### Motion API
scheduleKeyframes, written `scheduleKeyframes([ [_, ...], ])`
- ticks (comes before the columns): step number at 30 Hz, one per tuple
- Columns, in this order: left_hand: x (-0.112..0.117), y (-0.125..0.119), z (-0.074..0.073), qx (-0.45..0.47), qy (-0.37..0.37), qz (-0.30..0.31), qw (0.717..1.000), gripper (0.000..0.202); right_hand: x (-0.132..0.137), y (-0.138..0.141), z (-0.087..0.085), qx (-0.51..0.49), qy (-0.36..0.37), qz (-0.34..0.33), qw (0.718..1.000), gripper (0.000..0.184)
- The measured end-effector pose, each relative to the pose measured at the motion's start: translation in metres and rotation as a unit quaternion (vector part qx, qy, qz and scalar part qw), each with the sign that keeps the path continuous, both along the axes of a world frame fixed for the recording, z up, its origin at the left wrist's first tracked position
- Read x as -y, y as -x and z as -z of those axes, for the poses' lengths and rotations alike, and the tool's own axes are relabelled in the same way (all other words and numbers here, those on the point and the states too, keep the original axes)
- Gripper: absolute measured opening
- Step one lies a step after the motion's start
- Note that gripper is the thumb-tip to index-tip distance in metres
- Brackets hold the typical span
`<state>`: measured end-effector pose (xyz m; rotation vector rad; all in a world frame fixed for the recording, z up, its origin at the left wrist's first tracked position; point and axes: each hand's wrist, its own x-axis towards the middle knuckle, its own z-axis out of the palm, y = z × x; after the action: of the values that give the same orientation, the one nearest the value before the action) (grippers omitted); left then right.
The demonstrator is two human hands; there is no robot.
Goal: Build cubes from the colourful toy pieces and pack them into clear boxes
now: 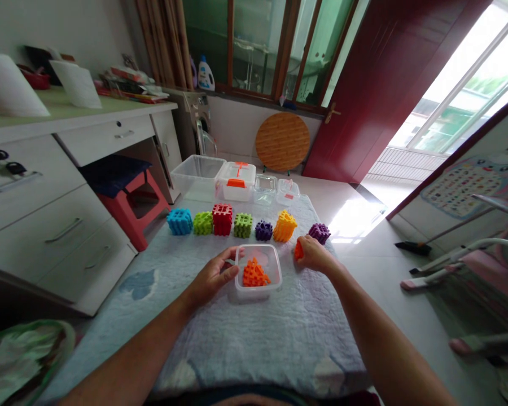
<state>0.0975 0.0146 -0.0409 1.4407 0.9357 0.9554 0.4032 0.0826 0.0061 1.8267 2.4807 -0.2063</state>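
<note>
My left hand (211, 275) grips the left side of a small clear plastic container (259, 292), fingers at its rim and thumb against the wall. Inside the container lie several flat orange interlocking pieces (254, 274) with notched edges. To the right of it, my right hand (316, 254) has its fingers closed round more orange notched pieces (298, 251), low over the cloth; how many is hidden by the hand. Just beyond that hand sits a purple block stack (320, 233), and to its left a yellow stack (285, 225).
A row of blue (180, 221), lime green (203, 223), red (222, 219), green (242, 225) and dark purple (263, 230) blocks crosses the cloth-covered table (245, 349). Behind stand a large clear bin (197, 183), a lidded box (237, 189) and two small containers.
</note>
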Motion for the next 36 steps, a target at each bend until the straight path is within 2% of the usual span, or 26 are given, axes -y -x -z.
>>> scheduleKeyframes([
  [2, 0.000, 0.000, 0.000, -0.002, -0.003, 0.001, 1.000, 0.059, 0.015, -0.001, -0.014, -0.013, -0.001, -0.008, 1.000, 0.023],
  [5, 0.000, 0.000, -0.001, -0.006, -0.001, 0.005, 1.000, 0.058, 0.037, 0.007, -0.049, -0.079, -0.010, -0.055, 0.995, 0.029],
  [8, 0.001, -0.001, -0.002, -0.007, -0.001, 0.001, 1.000, 0.059, 0.053, 0.031, -0.086, -0.123, -0.019, -0.132, 0.984, 0.039],
  [11, 0.001, -0.002, -0.003, 0.000, 0.004, -0.004, 1.000, 0.061, 0.057, 0.065, -0.106, -0.112, 0.005, -0.187, 0.976, 0.036],
  [14, 0.002, -0.004, -0.006, 0.013, 0.009, -0.001, 1.000, 0.064, 0.054, 0.093, -0.103, -0.083, 0.034, -0.222, 0.971, 0.027],
  [18, 0.003, -0.005, -0.009, 0.025, 0.006, 0.006, 1.000, 0.063, 0.049, 0.109, -0.085, -0.046, 0.044, -0.238, 0.969, 0.026],
  [24, 0.004, -0.005, -0.009, 0.028, 0.004, 0.001, 1.000, 0.064, 0.049, 0.107, -0.072, -0.041, 0.042, -0.252, 0.966, 0.028],
  [27, 0.004, -0.005, -0.009, 0.024, 0.003, 0.000, 1.000, 0.064, 0.050, 0.106, -0.073, -0.039, 0.022, -0.258, 0.965, 0.026],
  [31, 0.004, -0.005, -0.010, 0.028, 0.006, -0.002, 1.000, 0.064, 0.049, 0.107, -0.076, 0.010, -0.012, -0.260, 0.966, 0.025],
  [36, 0.005, -0.007, -0.011, 0.037, 0.008, -0.006, 0.999, 0.061, 0.047, 0.110, -0.076, 0.038, -0.020, -0.265, 0.963, 0.028],
])
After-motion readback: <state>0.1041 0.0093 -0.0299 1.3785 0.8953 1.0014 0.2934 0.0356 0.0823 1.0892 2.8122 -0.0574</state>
